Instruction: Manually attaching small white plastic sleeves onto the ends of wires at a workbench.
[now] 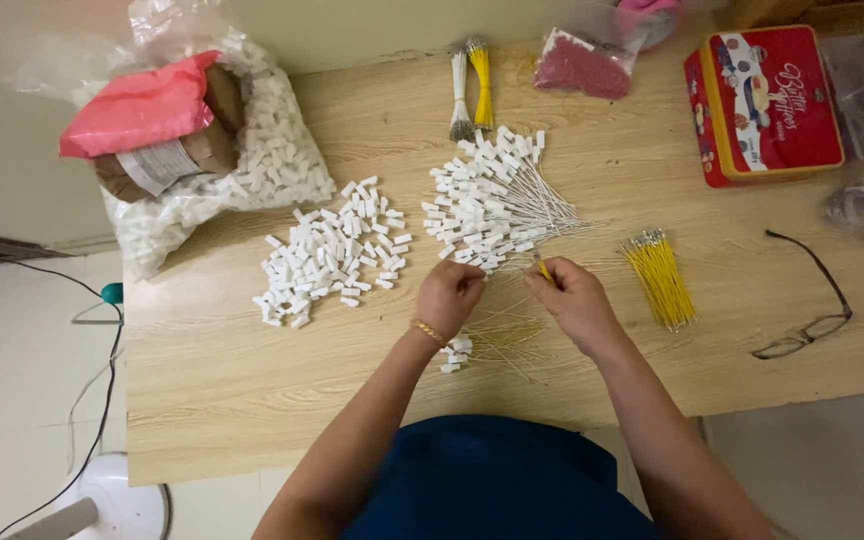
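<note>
My left hand is closed over something small and white, just below a fan of wires tipped with white plastic connectors. My right hand pinches a thin yellow wire between its fingertips, close to the left hand. A loose pile of white connectors lies to the left. A bundle of yellow wires lies to the right. Several finished wired connectors rest under my wrists.
A clear bag of white connectors with a pink packet on top sits at the back left. White and yellow wire bundles, a bag of red parts, a red tin and glasses lie around the wooden table.
</note>
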